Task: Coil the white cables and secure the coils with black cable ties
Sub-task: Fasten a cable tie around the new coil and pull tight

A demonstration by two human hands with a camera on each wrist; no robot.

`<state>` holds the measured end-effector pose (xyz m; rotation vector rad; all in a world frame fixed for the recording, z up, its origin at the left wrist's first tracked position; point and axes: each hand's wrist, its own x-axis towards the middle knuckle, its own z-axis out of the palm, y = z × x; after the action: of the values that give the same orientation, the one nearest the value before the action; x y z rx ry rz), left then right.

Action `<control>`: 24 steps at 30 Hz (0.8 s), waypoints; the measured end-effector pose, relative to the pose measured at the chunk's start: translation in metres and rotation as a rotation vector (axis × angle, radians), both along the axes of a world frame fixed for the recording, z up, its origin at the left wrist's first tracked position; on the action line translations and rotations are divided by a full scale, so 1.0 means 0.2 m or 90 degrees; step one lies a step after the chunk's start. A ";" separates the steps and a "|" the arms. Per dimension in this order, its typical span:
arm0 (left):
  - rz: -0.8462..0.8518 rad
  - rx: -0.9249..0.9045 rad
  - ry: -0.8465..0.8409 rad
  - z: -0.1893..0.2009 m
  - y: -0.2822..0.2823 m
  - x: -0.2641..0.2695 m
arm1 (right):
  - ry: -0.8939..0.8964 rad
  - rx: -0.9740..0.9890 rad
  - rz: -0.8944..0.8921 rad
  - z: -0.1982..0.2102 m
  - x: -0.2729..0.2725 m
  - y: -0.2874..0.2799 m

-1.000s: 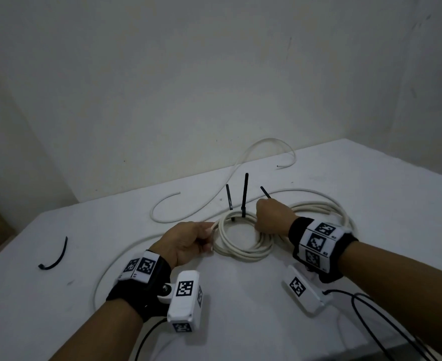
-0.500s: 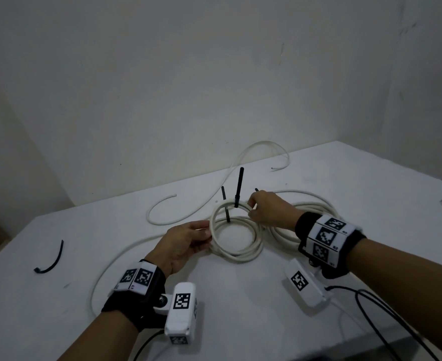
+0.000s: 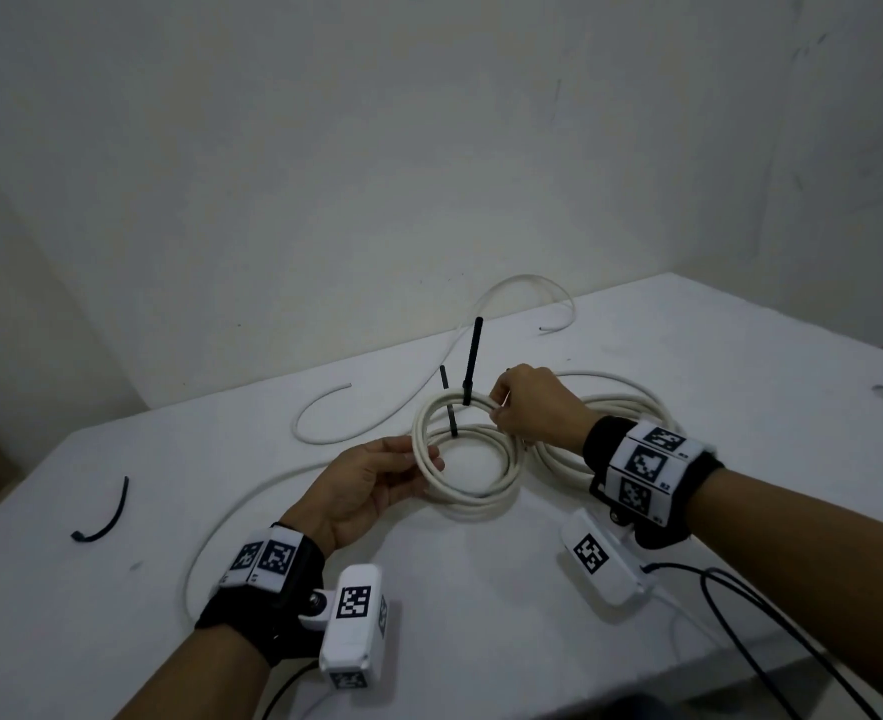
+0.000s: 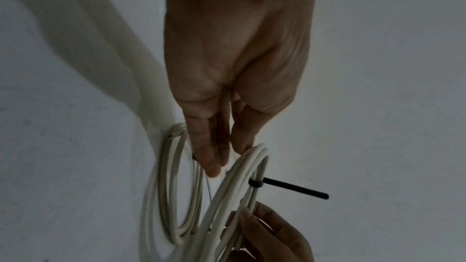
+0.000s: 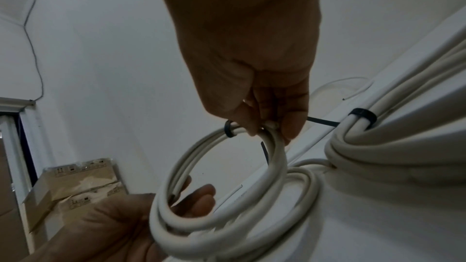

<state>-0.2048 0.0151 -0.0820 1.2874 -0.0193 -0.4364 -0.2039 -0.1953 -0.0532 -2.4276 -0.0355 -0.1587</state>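
Left hand (image 3: 364, 485) is pinching the near-left side of the white coil (image 3: 468, 454), lifted just off the desk (image 3: 532, 641); right hand (image 3: 530, 407) is gripping the far side beside a black tie (image 3: 469, 363). Cable looks springy and light; hold near the ties.

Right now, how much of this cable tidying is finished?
Done: the big coil on the right wears a tie. In hand: the left hand and right hand hold a small coil with ties on. Left: a loose cable and a spare tie.
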 end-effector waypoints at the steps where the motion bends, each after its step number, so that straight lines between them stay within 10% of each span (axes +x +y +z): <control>1: -0.004 0.008 0.007 0.00 0.00 0.00 | -0.009 -0.005 -0.006 0.00 0.00 0.00; 24: 0.064 0.271 -0.039 -0.01 0.00 0.11 | 0.069 -0.018 0.018 -0.01 0.10 0.06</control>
<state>-0.1835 0.0148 -0.0844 1.7124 0.0904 -0.3232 -0.1848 -0.1829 -0.0557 -2.4587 -0.0232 -0.0136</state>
